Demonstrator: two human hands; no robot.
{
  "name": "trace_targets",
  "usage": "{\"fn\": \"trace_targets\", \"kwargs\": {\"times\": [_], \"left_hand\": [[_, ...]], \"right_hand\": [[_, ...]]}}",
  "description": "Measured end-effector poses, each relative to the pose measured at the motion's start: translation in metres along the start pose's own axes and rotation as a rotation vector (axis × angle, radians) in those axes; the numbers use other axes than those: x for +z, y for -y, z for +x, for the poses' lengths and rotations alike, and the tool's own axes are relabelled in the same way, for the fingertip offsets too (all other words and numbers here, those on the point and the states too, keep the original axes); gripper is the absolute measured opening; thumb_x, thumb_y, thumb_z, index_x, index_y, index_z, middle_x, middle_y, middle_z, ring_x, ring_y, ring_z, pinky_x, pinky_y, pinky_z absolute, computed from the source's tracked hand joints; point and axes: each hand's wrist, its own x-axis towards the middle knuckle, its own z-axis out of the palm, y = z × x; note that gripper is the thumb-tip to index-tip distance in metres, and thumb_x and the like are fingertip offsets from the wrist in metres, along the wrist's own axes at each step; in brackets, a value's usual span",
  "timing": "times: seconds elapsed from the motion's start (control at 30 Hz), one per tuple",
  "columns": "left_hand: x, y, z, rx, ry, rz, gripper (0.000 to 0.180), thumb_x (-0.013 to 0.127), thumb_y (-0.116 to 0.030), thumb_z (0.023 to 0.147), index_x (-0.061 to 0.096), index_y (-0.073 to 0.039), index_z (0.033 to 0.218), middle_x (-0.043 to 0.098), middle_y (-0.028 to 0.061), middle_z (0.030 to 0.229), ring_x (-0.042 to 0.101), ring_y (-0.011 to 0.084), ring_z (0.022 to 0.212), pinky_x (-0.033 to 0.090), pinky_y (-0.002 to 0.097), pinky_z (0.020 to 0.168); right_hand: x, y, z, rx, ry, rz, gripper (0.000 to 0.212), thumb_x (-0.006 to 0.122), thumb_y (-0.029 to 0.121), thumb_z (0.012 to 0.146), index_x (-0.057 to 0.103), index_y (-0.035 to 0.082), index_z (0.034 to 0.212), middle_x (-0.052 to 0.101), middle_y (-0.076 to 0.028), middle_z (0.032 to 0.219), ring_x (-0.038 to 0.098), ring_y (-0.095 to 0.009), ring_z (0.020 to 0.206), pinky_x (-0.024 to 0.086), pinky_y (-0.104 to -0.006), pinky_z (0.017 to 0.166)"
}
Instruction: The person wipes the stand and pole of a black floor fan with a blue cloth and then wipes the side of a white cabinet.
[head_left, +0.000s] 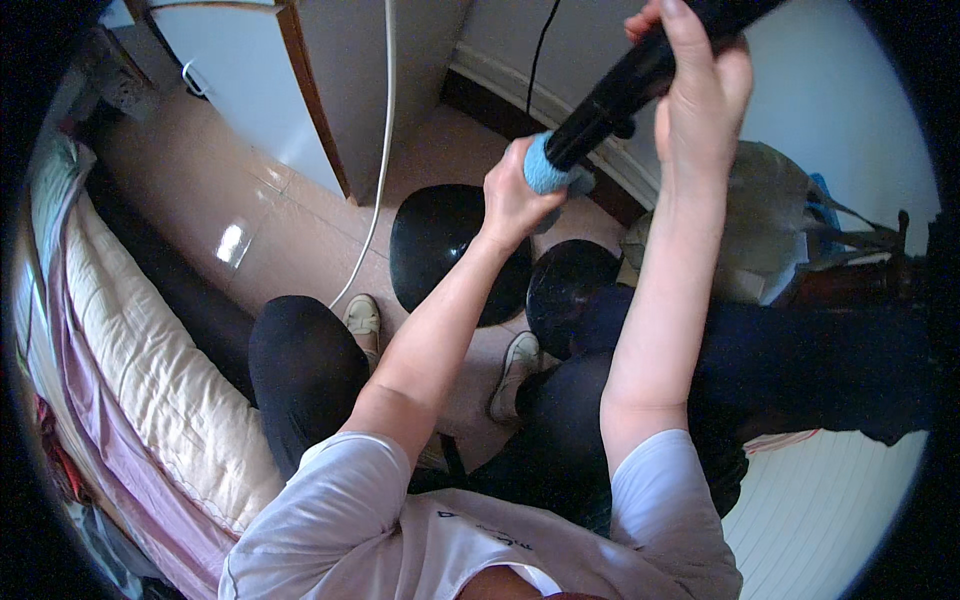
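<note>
Your right hand (700, 90) is closed around a black tube (640, 80), holding it up at a slant. Your left hand (515, 195), just below, presses a blue cloth (545, 170) against the tube's lower end, fingers wrapped shut around it.

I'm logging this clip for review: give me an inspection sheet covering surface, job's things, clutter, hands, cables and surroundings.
Surface: glossy tan tiled floor.
Job's things: long black tube; small blue cloth wrapped at its lower part.
Clutter: two round black discs on the floor; grey-green bag at right.
Hands: left hand presses the blue cloth to the tube; right hand in a closed grip higher up the tube.
Cables: white cable down to the floor; thin black cable on the wall.
Surroundings: cream quilted bedding at left; white cabinet.
</note>
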Motion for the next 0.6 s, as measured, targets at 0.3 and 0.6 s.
{"fn": "trace_targets", "kwargs": {"times": [0.3,0.6], "left_hand": [[-0.008,0.076,-0.044,-0.172,0.179,-0.074,0.058,0.078,-0.019,0.06,0.057,-0.007,0.113,0.062,0.0158,0.105,0.059,0.0345,0.101,0.047,0.0401,0.087],[0.012,-0.007,-0.003,0.136,-0.175,-0.027,0.053,0.079,-0.021,0.059,0.054,-0.007,0.103,0.058,0.0139,0.095,0.057,0.0353,0.092,0.047,0.043,0.078]], "right_hand": [[-0.026,-0.024,0.0,-0.031,0.087,0.045,0.031,0.066,0.016,0.085,0.051,0.001,0.108,0.059,-0.012,0.092,0.059,-0.021,0.086,0.05,-0.0398,0.086],[-0.024,-0.02,0.014,-0.052,-0.019,-0.052,0.028,0.06,0.019,0.087,0.053,-0.002,0.102,0.056,-0.016,0.094,0.055,-0.025,0.084,0.048,-0.0412,0.081]]}}
